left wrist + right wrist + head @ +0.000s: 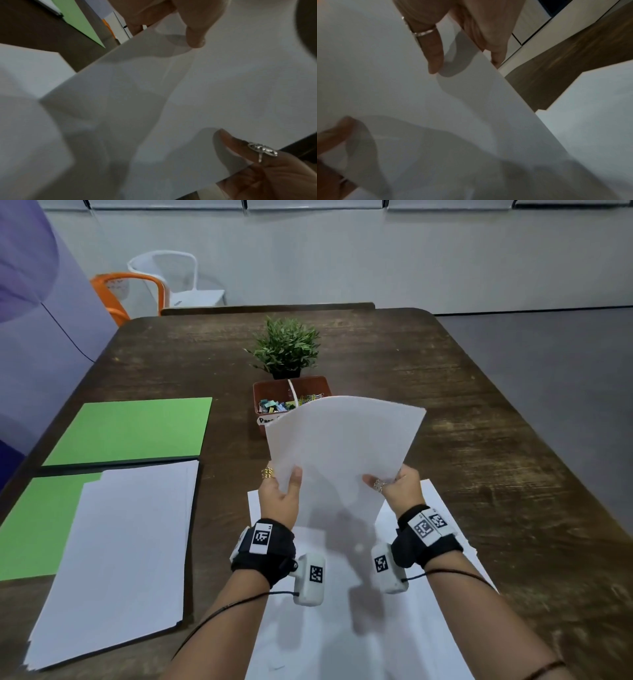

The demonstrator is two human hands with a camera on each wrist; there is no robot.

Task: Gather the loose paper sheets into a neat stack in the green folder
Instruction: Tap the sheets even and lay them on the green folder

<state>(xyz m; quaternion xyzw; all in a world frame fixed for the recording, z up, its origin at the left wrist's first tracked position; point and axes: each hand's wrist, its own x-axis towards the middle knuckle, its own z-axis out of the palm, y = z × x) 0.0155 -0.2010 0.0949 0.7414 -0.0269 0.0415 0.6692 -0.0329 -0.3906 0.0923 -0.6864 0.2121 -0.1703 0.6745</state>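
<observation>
Both hands hold a white paper sheet tilted up above the table, its top edge curving. My left hand pinches its left edge, thumb on the near face; my right hand pinches the right edge. The left wrist view shows the sheet with the thumb of my left hand on it. The right wrist view shows the sheet under the ringed thumb of my right hand. The open green folder lies at the left with a paper stack on its near half. More loose sheets lie under my wrists.
A small potted plant and a brown box of clips stand just beyond the raised sheet. The dark wooden table stretches to the right. An orange chair and a white chair stand past the far edge.
</observation>
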